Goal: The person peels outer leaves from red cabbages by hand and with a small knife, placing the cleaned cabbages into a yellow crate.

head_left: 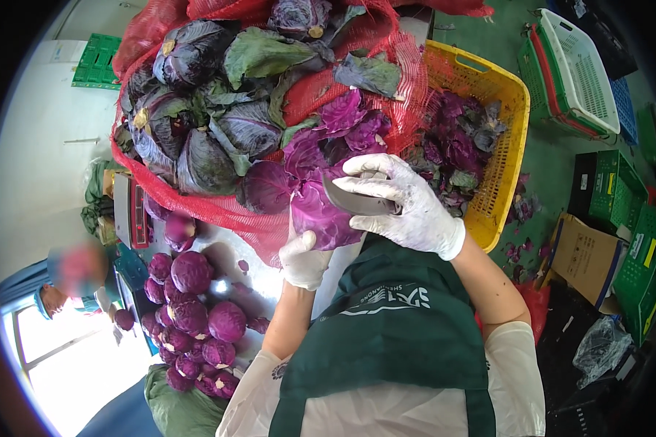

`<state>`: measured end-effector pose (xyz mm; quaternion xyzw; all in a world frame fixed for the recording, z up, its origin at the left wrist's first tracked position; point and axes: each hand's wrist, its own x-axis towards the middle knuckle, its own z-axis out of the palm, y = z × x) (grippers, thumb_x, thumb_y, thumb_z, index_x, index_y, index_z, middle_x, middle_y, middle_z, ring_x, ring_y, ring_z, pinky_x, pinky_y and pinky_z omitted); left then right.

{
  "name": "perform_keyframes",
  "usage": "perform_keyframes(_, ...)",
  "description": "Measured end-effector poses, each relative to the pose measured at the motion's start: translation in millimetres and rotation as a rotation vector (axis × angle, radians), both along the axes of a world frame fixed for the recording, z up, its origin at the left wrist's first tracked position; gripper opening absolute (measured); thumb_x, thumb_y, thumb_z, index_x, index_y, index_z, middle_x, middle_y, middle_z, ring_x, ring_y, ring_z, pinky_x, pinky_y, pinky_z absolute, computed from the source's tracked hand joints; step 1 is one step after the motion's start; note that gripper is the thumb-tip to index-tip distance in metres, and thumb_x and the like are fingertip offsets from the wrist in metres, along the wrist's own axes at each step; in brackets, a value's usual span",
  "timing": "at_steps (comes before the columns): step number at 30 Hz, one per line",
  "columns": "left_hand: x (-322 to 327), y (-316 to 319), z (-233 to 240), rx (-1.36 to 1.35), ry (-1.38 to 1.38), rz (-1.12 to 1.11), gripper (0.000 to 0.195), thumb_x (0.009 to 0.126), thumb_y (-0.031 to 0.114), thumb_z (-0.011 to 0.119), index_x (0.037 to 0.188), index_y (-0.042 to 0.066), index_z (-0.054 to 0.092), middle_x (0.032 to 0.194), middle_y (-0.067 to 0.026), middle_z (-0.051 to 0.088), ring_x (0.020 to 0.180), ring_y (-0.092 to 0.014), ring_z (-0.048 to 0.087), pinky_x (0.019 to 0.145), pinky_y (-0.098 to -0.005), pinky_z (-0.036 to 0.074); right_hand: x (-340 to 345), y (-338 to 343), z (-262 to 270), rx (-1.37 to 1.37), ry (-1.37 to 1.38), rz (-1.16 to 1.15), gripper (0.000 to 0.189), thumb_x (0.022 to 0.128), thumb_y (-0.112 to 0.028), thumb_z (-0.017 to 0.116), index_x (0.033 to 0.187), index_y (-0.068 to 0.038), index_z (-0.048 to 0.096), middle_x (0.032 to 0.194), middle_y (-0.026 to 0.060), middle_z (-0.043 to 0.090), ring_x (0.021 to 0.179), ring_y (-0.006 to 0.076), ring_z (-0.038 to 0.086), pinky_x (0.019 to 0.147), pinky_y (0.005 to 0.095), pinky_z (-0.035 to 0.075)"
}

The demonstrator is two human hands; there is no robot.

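In a white glove, my left hand (305, 259) grips a purple cabbage (325, 216) from below, its outer leaves spread apart. My right hand (402, 202), gloved too, is closed around a knife whose curved metal blade (355, 199) lies over the cabbage's right side. Loose purple leaves (341, 117) rest just beyond. Behind them, untrimmed red cabbages (205, 161) with dark outer leaves fill an opened red mesh sack (208, 213). Several peeled purple cabbages (191, 273) are heaped on the metal table (259, 278) at the left. The knife's handle is mostly hidden by my fingers.
A yellow plastic basket (511, 158) holding leaf scraps (459, 131) stands right of the sack. A digital scale (131, 210) is at the left, near another person (60, 295) holding a cabbage. Stacked crates (579, 71), a cardboard box (585, 257) and green crates (618, 191) stand farther right.
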<state>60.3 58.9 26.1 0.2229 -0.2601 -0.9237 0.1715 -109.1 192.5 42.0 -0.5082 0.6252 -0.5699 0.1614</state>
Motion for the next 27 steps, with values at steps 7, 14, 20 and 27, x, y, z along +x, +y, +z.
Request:
perform_keyframes(7,-10.2,2.2,12.1,-0.741,-0.189,0.122,0.102,0.064,0.012,0.084,0.148,0.010,0.026,0.141,-0.0096,0.039,0.129,-0.026,0.044,0.110,-0.0412,0.036,36.3,-9.0,-13.6,-0.227,-0.584,-0.142,0.040,0.076,-0.015,0.081,0.113,-0.007,0.068,0.106,0.0067,0.061,0.086,0.0211,0.062,0.077,0.0292,0.052)
perform_keyframes(14,-7.1,-2.1,17.4,-1.252,-0.305,0.076,0.107,0.060,0.025,0.091,0.143,0.004,0.028,0.146,-0.0131,0.033,0.135,-0.027,0.036,0.114,-0.0431,0.030,25.2,4.2,-4.5,0.162,-0.524,-0.082,0.020,0.080,-0.011,0.075,0.096,-0.007,0.063,0.093,0.0008,0.057,0.075,0.0109,0.050,0.066,0.0248,0.042)
perform_keyframes(20,-3.9,0.5,-0.2,-1.014,-0.409,0.159,0.105,0.062,0.026,0.090,0.144,0.007,0.029,0.143,-0.0112,0.036,0.130,-0.026,0.040,0.112,-0.0421,0.031,32.4,20.5,3.7,0.019,-0.528,0.107,0.014,0.083,-0.009,0.073,0.092,-0.004,0.064,0.077,0.0009,0.050,0.068,0.0123,0.049,0.063,0.0276,0.041)
perform_keyframes(27,6.3,-7.6,1.9,-0.177,-0.022,0.068,0.106,0.061,0.011,0.079,0.151,0.010,0.024,0.144,-0.0134,0.041,0.135,-0.034,0.039,0.115,-0.0481,0.031,0.9,11.1,-0.6,0.222,-0.434,-0.299,0.020,0.085,-0.021,0.078,0.092,-0.005,0.067,0.071,-0.0024,0.052,0.066,0.0048,0.048,0.061,0.0240,0.042)
